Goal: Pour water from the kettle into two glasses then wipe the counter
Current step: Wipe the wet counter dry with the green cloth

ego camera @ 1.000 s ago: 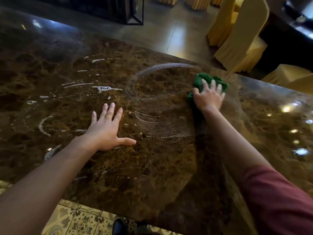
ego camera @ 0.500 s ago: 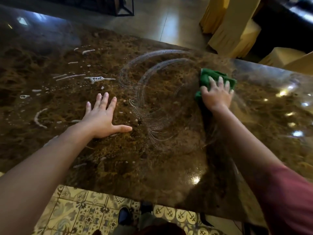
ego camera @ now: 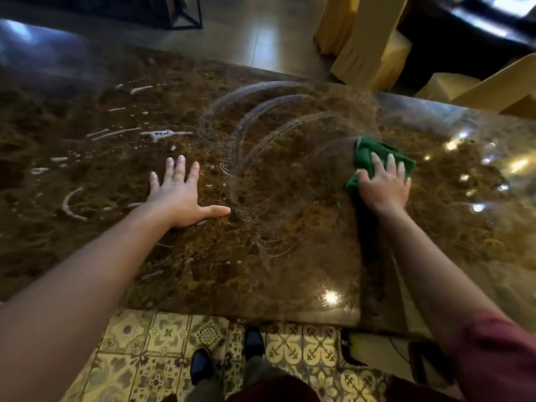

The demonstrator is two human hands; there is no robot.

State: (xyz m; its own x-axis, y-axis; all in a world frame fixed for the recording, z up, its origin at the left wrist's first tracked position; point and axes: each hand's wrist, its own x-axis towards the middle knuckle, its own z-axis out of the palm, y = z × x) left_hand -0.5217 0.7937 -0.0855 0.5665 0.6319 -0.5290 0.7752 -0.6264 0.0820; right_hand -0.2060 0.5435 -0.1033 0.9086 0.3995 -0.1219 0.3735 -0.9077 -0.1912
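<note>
A dark brown marble counter [ego camera: 290,271] fills the view. My right hand [ego camera: 384,184] presses flat on a green cloth [ego camera: 368,155] at the counter's right of centre. Curved wet wipe arcs [ego camera: 261,134] run to the left of the cloth. White streaks and droplets of liquid [ego camera: 162,134] lie on the counter's left part. My left hand [ego camera: 181,192] rests flat on the stone, fingers spread, holding nothing. No kettle or glasses are in view.
Chairs in yellow covers [ego camera: 368,44] stand beyond the counter's far edge at the right. A black metal frame [ego camera: 185,13] stands on the floor at the back. Patterned floor tiles [ego camera: 162,338] and my shoes [ego camera: 200,364] show below the near edge.
My right hand has swept the green cloth to the right and toward me, leaving new arcs. The left hand has stayed planted. The camera has tilted down, showing more floor.
</note>
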